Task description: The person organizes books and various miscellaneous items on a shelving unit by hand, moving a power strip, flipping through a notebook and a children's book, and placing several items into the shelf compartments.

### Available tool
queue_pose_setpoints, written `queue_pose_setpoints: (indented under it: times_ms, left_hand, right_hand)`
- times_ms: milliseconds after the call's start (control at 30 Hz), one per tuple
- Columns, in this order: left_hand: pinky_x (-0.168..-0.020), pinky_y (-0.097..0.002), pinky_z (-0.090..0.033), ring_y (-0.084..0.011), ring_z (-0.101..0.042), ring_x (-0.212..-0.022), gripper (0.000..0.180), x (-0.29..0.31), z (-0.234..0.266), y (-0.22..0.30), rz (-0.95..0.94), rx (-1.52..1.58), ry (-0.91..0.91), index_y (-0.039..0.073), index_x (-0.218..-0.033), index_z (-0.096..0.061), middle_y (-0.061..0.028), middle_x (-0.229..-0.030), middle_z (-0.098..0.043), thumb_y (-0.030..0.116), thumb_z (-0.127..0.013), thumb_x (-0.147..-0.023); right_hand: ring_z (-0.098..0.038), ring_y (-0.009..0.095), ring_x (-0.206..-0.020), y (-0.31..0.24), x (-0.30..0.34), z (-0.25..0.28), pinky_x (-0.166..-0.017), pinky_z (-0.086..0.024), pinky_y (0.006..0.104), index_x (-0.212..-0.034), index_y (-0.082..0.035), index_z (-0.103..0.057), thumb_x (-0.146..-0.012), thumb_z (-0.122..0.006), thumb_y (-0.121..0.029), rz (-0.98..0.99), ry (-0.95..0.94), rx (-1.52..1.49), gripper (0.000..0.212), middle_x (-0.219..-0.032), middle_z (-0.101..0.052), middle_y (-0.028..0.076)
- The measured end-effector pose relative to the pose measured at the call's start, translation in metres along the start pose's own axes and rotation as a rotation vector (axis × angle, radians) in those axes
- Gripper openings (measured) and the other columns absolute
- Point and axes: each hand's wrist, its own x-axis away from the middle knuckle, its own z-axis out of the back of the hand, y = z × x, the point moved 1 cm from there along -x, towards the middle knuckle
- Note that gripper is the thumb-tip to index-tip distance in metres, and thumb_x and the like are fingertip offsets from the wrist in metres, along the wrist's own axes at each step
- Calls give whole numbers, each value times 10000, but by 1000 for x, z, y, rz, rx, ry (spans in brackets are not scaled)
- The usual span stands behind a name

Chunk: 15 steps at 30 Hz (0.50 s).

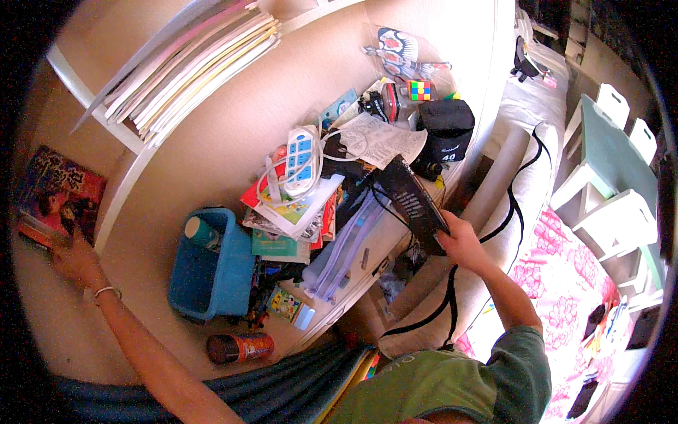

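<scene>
One black box, apparently, slants up-left from the right grip.

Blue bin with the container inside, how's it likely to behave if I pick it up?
The blue bin is probably stiff, since its walls stand up without sagging. It may feel light for its size, as much of its inside looks bare. The container near one end could slide if you tilt it.

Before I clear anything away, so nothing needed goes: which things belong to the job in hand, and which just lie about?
In use, it seems: black book-like item, in the right hand; illustrated item, at the left hand.

Lying about: blue bin; power strip; puzzle cube; brown jar.
</scene>
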Motion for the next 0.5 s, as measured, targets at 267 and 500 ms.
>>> queue_pose_setpoints:
  times_ms: [267, 500]
  left_hand:
    - [-851, -477, -436, -390, -520, -1019, 706, 8, 23, 22, 45, 4, 51, 102, -1260, -473, -245, -1139, -500, 557, -598, -736]
    - [-824, -470, -446, -382, -525, -1018, 685, 9, 8, 16, -2, -60, 32, 55, -1236, -481, -238, -1137, -508, 510, -609, -740]
  right_hand:
    - [-559, 128, -874, 13, -2, 17, -801, -426, 270, -1065, -5, -575, -736, -518, 7, 40, -187, -526, 334, -936, -620, 33]
    - [-576, 146, -860, -6, -3, 4, -796, -426, 261, -1079, 1, -576, -688, -521, -52, -81, -285, -895, 399, -953, -627, 38]
